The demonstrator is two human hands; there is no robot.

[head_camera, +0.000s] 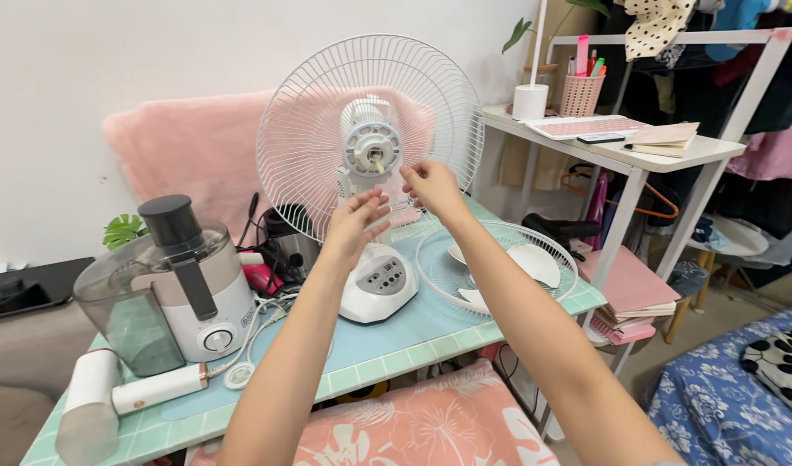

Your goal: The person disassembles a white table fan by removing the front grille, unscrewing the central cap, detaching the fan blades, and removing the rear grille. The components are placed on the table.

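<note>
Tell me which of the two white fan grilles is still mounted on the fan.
The upright rear grille, standing around the motor hub behind both hands. The other grille lies flat on the table to the right, with the detached blades resting in it.

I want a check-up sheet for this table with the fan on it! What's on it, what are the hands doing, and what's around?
Surface: table with light green tiled edge and pale blue mat, crowded.
Job's things: white desk fan upright, rear grille on, motor shaft bare; front grille lies flat to its right with the white fan blades in it.
Clutter: juicer, white hair dryer, dark items behind the fan.
Grips: left hand and right hand raised before the fan's rear grille, fingers spread; whether they pinch something small is unclear.
Cables: white cord coiled by the juicer.
Surroundings: pink fluffy cloth on the wall, white shelf with pencil cup, clothes rack, flowered bed.
</note>
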